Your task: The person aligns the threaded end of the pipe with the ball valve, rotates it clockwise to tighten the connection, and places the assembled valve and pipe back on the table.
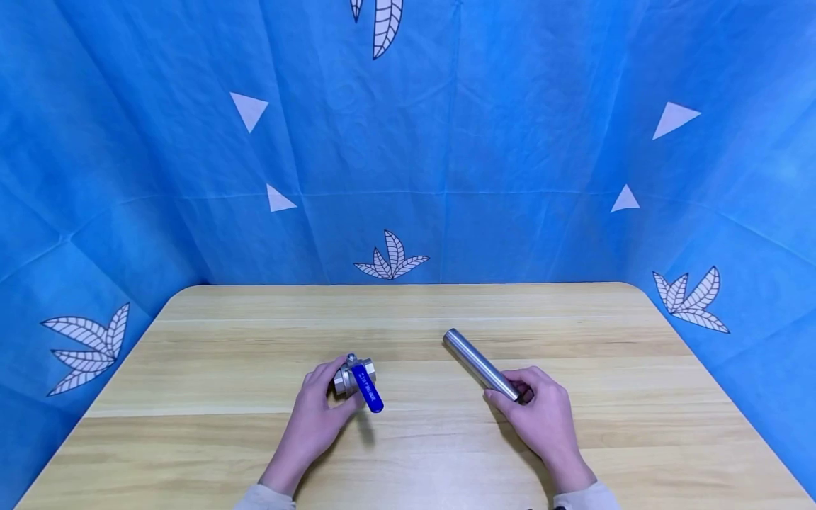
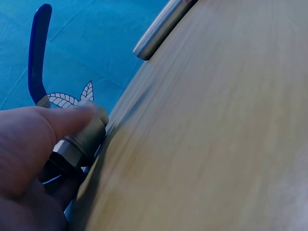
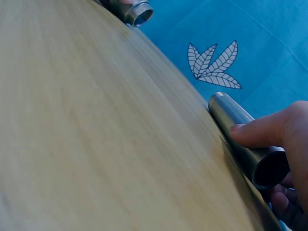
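Note:
Left of the middle, my left hand (image 1: 321, 411) grips a metal ball valve (image 1: 346, 380) with a blue lever handle (image 1: 367, 388) that points toward me. The left wrist view shows the thumb across the valve body (image 2: 86, 137) and the blue lever (image 2: 38, 53) rising behind it. To the right, my right hand (image 1: 538, 414) holds the near end of a straight steel pipe (image 1: 479, 363). In the right wrist view the thumb lies along the pipe (image 3: 231, 113), and its hollow near end faces the camera. Valve and pipe are apart.
Both hands are over a light wooden table (image 1: 421, 467) with rounded far corners. A blue cloth (image 1: 510, 142) with white leaf and triangle prints hangs behind the table and along both sides.

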### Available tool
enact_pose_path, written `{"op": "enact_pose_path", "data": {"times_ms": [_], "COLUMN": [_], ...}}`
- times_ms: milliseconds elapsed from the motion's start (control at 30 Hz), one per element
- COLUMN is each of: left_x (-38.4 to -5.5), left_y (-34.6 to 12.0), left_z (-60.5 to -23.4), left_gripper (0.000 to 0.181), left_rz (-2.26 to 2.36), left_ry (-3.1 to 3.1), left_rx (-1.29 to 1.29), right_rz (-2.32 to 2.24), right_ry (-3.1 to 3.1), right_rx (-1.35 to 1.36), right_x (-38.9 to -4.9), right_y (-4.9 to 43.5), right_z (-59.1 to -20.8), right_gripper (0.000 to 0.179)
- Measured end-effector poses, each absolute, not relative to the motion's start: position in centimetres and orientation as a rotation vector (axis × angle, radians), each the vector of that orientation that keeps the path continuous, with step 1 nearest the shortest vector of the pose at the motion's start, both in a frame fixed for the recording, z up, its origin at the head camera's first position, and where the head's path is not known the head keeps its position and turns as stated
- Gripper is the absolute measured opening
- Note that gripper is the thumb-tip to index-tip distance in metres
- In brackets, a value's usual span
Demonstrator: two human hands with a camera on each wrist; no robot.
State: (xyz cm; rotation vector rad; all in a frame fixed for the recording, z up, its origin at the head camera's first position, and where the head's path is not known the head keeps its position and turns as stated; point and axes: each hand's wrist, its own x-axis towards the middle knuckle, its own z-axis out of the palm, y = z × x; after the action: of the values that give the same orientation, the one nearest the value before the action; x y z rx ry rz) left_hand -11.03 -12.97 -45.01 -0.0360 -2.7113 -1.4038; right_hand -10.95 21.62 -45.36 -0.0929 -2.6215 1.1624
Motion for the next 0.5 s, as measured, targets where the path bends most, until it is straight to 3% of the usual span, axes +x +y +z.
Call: {"op": "enact_pose_path", "data": {"times_ms": [500], "left_x": [-11.28], "left_y": [-13.11], "left_z": [-45.23], "left_gripper": [0.065], "left_rz": [-1.422], "left_ry": [-2.658], "left_rx": [-0.028], "right_rz": [1.180], "right_ry": [-2.612], "right_rx": [-0.110], "right_x": [-11.06], "right_y": [21.58], "right_z": [-45.42], "right_gripper": [0.036]}}
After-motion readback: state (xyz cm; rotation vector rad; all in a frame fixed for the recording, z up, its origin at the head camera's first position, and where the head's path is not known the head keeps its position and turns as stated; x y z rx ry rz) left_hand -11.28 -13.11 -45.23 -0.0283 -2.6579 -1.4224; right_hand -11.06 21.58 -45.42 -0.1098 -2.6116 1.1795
